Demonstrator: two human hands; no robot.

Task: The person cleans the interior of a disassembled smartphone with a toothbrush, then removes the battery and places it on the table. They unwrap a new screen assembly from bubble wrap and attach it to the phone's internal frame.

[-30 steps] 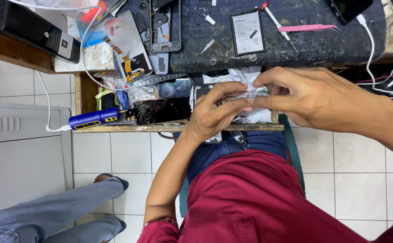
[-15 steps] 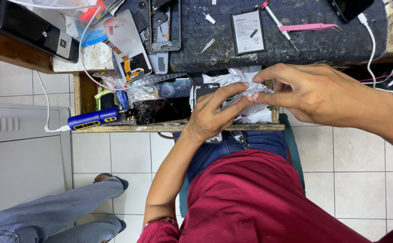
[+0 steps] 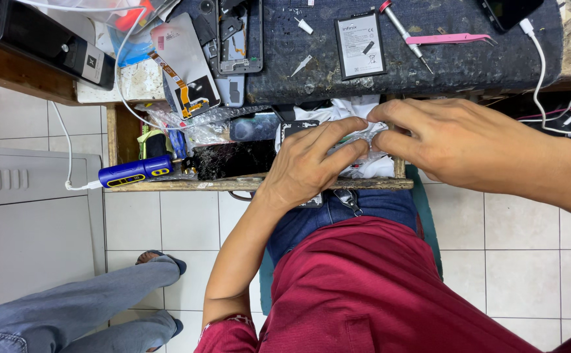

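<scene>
Head view: the left hand (image 3: 308, 167) and right hand (image 3: 458, 147) both pinch a crinkled clear plastic wrapper (image 3: 364, 140) over the open wooden drawer (image 3: 259, 185). It looks only partly opened, its contents perhaps a phone part; the dismantled grey phone frame (image 3: 238, 36) waits on the tabletop.

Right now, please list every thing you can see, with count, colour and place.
wrapper: 1, clear plastic, between both hands over the open drawer
battery: 1, black with white label, on the dark mat
tweezers: 1, pink, on the mat, right of the battery
screwdriver: 1, red-capped, beside the battery
phone frame: 1, grey, mat's left edge
blue tool: 1, blue and yellow, drawer's left end
cracked screen: 1, black, in the drawer
cable: 1, white, at right
left hand: pinching the wrapper
right hand: pinching the wrapper
</scene>
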